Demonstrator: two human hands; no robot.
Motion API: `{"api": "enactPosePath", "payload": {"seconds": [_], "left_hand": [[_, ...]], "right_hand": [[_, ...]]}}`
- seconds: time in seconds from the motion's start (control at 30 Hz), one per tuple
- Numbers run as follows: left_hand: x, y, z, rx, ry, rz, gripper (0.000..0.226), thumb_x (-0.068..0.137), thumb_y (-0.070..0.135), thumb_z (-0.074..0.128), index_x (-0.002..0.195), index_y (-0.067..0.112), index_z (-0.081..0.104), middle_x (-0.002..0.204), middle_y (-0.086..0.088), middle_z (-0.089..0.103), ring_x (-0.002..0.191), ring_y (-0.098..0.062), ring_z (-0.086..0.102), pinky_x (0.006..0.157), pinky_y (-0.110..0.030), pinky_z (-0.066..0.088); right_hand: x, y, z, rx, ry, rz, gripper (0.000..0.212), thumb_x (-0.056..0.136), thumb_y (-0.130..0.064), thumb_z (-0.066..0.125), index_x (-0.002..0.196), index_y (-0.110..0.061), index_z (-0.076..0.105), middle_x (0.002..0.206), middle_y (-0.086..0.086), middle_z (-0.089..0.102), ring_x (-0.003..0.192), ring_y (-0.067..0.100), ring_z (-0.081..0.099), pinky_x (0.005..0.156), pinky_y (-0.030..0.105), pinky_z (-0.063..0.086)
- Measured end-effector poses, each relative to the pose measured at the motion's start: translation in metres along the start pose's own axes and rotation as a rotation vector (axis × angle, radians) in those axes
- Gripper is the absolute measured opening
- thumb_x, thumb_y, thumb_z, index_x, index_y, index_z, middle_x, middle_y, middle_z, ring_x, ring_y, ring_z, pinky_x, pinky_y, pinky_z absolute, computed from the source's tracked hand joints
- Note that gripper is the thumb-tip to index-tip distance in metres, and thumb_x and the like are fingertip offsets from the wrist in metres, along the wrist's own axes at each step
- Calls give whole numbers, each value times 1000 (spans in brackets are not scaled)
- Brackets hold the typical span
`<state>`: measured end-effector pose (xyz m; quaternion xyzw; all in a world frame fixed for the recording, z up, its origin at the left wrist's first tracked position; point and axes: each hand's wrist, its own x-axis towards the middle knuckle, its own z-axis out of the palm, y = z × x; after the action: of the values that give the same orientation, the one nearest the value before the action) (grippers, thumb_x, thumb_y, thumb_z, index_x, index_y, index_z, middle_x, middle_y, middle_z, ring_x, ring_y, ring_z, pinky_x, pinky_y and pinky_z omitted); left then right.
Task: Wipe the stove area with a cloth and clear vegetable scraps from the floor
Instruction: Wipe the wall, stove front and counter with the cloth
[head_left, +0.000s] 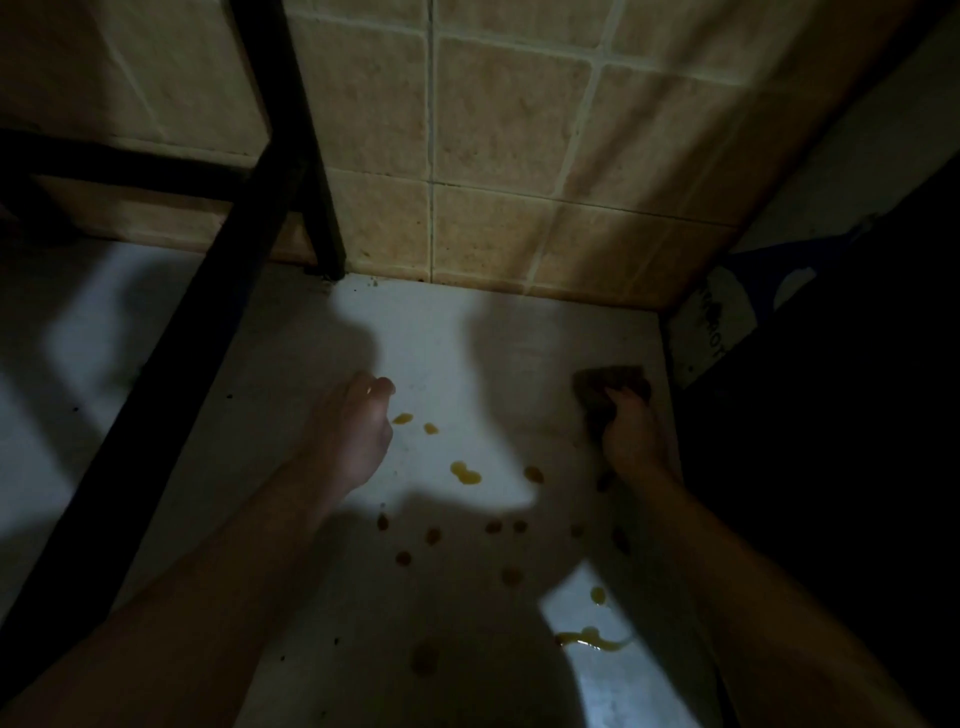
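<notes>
Both my bare forearms reach forward and down, the left coming in from the lower left, the right from the lower right. My left hand (358, 434) is knuckles-up, fingers curled in toward the thumb; it is too dim to tell whether they pinch anything. My right hand (631, 434), well apart from it, grips a brown cloth (610, 384), fingers bent over its near edge.

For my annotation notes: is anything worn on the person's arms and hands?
The left forearm and right forearm are bare to the frame edge, no sleeves. The left hand and right hand have no gloves; no watch or ring shows, though the light is dim.
</notes>
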<state>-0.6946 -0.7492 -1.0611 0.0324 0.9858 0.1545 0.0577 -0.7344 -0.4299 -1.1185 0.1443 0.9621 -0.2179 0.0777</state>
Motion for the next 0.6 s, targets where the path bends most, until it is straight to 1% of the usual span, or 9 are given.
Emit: {"api": "enactPosePath", "payload": {"seconds": [0.17, 0.27, 0.33, 0.4, 0.47, 0.53, 0.6], "left_hand": [[1, -2, -1, 2, -25, 37, 37, 87, 5, 52, 124, 5, 56, 121, -18, 55, 112, -36, 52, 95, -45, 44], [1, -1, -2, 13, -25, 44, 37, 87, 6, 53, 124, 6, 55, 121, -17, 55, 112, -36, 53, 95, -45, 44], [-1, -3, -4, 5, -13, 29, 36, 88, 7, 53, 124, 8, 55, 120, -16, 55, 109, -35, 54, 92, -44, 45], [-3, -7, -7, 6, -4, 14, 36, 89, 8, 52, 125, 9, 55, 121, -15, 55, 108, -33, 54, 91, -42, 45], [-4, -9, -10, 25, -12, -8, 38, 90, 9, 51, 127, 12, 54, 124, -13, 54, 111, -31, 53, 93, -40, 43], [-6, -12, -15, 24, -33, -46, 39, 92, 8, 49, 130, 13, 51, 128, -11, 51, 116, -28, 50, 97, -38, 42], [-10, -17, -19, 18, -44, -73, 38, 93, 8, 48, 131, 12, 51, 129, -12, 51, 117, -28, 50, 98, -38, 43]], "right_hand": [[-16, 9, 3, 11, 16, 33, 44, 97, -6, 37, 139, -12, 45, 147, 14, 40, 132, 34, 39, 108, 43, 35], [-28, -1, 16, -14, 10, 23, 48, 93, -3, 40, 141, -11, 43, 149, 13, 37, 135, 32, 36, 111, 41, 33], [-37, -11, 25, -43, 7, -25, 52, 91, 0, 43, 142, -10, 40, 150, 14, 35, 138, 31, 32, 114, 38, 28], [-43, -24, 34, -38, -8, -77, 54, 90, 0, 44, 143, -11, 39, 150, 14, 34, 139, 30, 31, 115, 37, 27], [-46, -41, 44, -25, -42, -127, 54, 92, -1, 43, 144, -13, 38, 151, 13, 33, 139, 30, 30, 116, 37, 25], [-49, -60, 55, -25, -75, -172, 52, 94, 0, 38, 145, -13, 37, 153, 12, 30, 141, 29, 27, 118, 35, 20], [-50, -80, 63, -3, -120, -226, 50, 95, -1, 37, 143, -13, 37, 153, 13, 29, 142, 31, 24, 119, 34, 17]]}}
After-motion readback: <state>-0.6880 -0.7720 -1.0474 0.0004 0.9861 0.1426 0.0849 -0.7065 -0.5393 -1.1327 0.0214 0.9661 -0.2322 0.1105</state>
